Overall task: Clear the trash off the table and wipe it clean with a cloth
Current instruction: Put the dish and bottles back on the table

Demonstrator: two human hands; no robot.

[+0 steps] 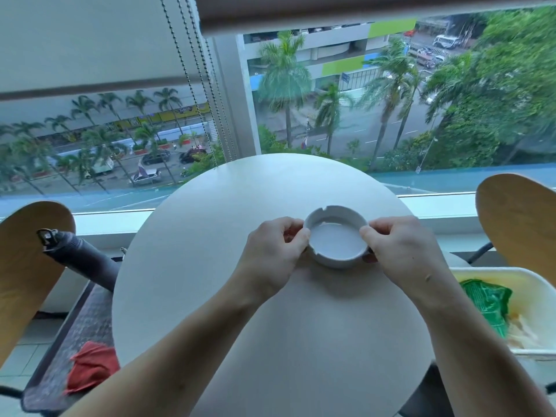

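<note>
A round white ashtray [335,245] with a notched rim sits near the middle of the round white table [210,266]. It looks empty inside. My left hand [270,254] pinches its left rim and my right hand [403,251] pinches its right rim. A red cloth [91,367] lies crumpled on a dark seat at the lower left, off the table. A white bin [535,284] at the right holds a green wrapper [487,302] and pale paper scraps.
A dark bottle [81,255] stands at the table's left edge. Wooden chair backs rise at the far left [27,266] and far right [523,227]. A window with hanging blind chains [204,85] is just behind the table.
</note>
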